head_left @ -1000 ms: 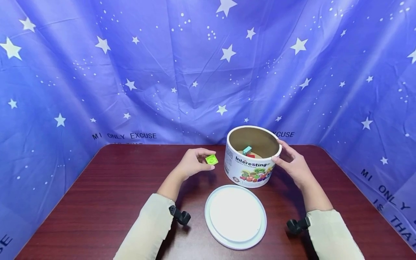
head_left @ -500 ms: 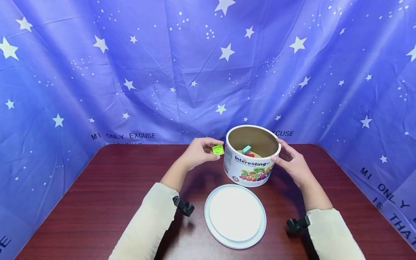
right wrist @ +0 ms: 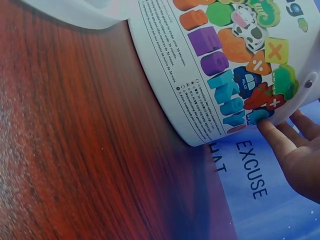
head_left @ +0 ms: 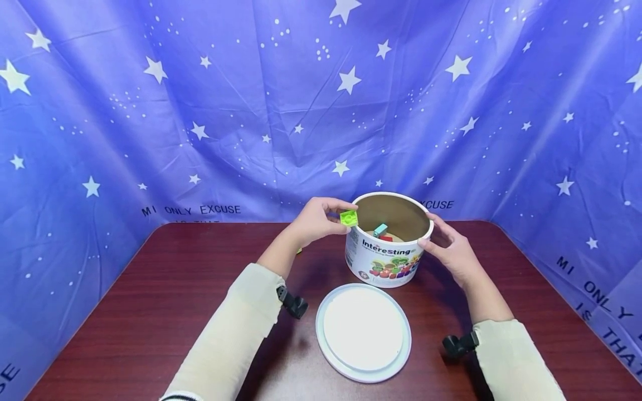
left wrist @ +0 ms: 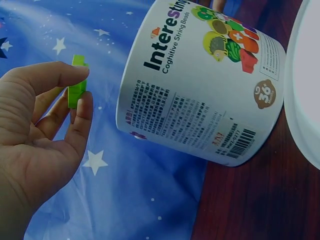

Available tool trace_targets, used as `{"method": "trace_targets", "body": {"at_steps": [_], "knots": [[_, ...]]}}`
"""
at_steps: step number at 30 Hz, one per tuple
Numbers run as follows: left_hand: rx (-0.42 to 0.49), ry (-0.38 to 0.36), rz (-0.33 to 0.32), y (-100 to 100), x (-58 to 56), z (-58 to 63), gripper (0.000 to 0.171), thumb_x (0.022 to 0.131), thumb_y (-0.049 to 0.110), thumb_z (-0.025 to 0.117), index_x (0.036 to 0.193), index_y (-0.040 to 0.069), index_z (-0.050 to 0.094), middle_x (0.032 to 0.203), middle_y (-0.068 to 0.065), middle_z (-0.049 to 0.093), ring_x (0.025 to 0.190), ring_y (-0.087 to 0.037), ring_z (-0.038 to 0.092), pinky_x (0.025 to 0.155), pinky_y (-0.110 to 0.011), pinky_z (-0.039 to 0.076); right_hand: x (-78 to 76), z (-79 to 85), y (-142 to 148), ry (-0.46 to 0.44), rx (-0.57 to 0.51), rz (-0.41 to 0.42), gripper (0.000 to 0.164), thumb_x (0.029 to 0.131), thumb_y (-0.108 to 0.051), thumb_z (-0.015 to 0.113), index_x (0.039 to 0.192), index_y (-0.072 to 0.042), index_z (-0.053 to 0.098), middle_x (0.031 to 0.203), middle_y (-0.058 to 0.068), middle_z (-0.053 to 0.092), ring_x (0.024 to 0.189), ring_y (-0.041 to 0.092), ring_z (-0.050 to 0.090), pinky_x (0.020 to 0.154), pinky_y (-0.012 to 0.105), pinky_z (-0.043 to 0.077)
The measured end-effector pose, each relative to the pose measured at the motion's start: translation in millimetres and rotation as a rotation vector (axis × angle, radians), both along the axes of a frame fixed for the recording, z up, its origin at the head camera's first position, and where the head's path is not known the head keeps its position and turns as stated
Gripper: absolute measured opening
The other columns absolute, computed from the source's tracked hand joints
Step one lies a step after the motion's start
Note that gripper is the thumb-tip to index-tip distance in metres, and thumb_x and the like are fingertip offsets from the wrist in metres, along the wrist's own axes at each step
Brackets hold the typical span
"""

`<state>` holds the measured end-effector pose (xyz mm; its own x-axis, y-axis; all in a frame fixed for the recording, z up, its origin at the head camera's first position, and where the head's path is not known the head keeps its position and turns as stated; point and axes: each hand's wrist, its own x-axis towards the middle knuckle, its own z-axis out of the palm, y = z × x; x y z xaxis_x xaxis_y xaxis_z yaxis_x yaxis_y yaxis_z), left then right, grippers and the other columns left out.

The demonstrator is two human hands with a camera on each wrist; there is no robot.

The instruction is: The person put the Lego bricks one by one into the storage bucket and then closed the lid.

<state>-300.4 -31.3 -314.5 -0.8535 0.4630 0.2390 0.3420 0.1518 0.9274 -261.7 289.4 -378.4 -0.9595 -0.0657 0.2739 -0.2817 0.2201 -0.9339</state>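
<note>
In the head view, my left hand (head_left: 318,219) pinches a lime-green toy brick (head_left: 349,218) at the left rim of a white round tub (head_left: 383,270). The left wrist view shows the brick (left wrist: 77,82) edge-on between thumb and fingertips, apart from the tub. My right hand (head_left: 453,250) holds the tub's right side near the rim; its fingers are partly hidden behind the wall. Inside the tub lie a turquoise block (head_left: 380,230) and a red piece (head_left: 385,239), partly covered by the front wall.
A white round lid (head_left: 363,334) lies on the dark red table (head_left: 165,312) in front of the tub. Behind my left wrist, a small yellow-green piece (head_left: 299,250) peeks out. A blue star-patterned cloth (head_left: 281,111) hangs around the table.
My left hand has moved up and to the right with the green brick, from beside the tub to its rim. The right hand and the tub have stayed in place.
</note>
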Motion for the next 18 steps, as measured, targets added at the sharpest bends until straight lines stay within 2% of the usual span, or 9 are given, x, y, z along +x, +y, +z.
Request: {"method": "trace_targets", "body": {"at_steps": [5, 13, 18], "knots": [[-0.010, 0.005, -0.008, 5.4, -3.7, 6.9, 0.048, 0.073, -0.008, 0.076, 0.119, 0.005, 0.070, 0.117, -0.007, 0.063, 0.096, -0.023, 0.062, 0.080, -0.031, 0.056, -0.4, -1.4, 0.1, 0.000, 0.001, -0.003, 0.070, 0.092, -0.006, 0.066, 0.152, -0.004, 0.031, 0.147, 0.030, 0.036, 0.118, 0.016, 0.052, 0.086, 0.013, 0.047], [-0.061, 0.077, 0.020, 14.4, -10.7, 17.6, 0.046, 0.073, -0.001, 0.081, 0.117, 0.009, 0.072, 0.107, -0.005, 0.066, 0.095, -0.020, 0.057, 0.072, -0.028, 0.055, -0.6, -0.9, -0.1, -0.001, 0.003, -0.002, 0.070, 0.092, -0.006, 0.066, 0.152, -0.004, 0.030, 0.148, 0.030, 0.033, 0.120, 0.018, 0.050, 0.086, 0.012, 0.046], [-0.114, 0.118, 0.038, 25.0, -17.3, 18.0, 0.044, 0.074, 0.002, 0.083, 0.117, 0.007, 0.072, 0.099, -0.005, 0.067, 0.089, -0.019, 0.057, 0.068, -0.025, 0.053, -0.2, -1.5, 0.2, -0.009, -0.004, -0.009, 0.070, 0.092, -0.006, 0.067, 0.152, -0.005, 0.031, 0.147, 0.030, 0.035, 0.120, 0.018, 0.050, 0.086, 0.012, 0.046]]}}
